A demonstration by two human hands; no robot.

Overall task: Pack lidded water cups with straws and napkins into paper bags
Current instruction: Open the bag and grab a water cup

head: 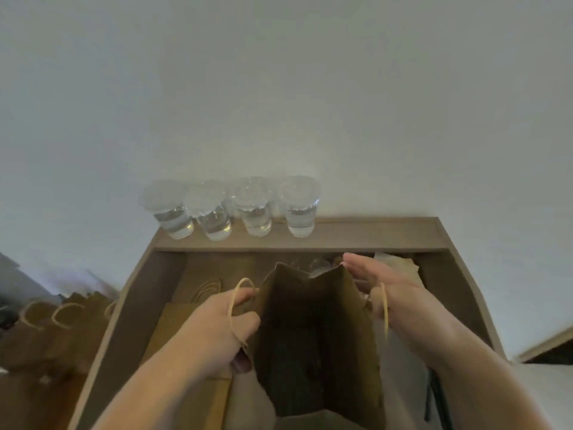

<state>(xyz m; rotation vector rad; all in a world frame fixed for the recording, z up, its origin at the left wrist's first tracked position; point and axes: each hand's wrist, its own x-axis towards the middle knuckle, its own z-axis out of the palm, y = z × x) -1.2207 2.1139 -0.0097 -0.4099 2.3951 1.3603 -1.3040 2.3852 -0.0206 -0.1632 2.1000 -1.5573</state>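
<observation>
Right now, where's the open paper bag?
The paper bag sits bottom centre of the head view, held open between the left hand and right hand, in front of four lidded cups.

**Q:** Where is the passage open?

**A:** From above only. The mouth of the upright brown paper bag (313,336) gapes between the left hand (223,324), which grips its left rim, and the right hand (384,293), laid straight-fingered along its right rim.

**Q:** What obstructs?

**A:** Four clear lidded plastic cups of water (229,209) stand in a close row on the left half of the brown wooden back ledge (372,234); its right half is bare. Flat brown bags (183,318) lie left of the open bag, and crumpled pale paper (395,263) lies just behind the right hand.
</observation>
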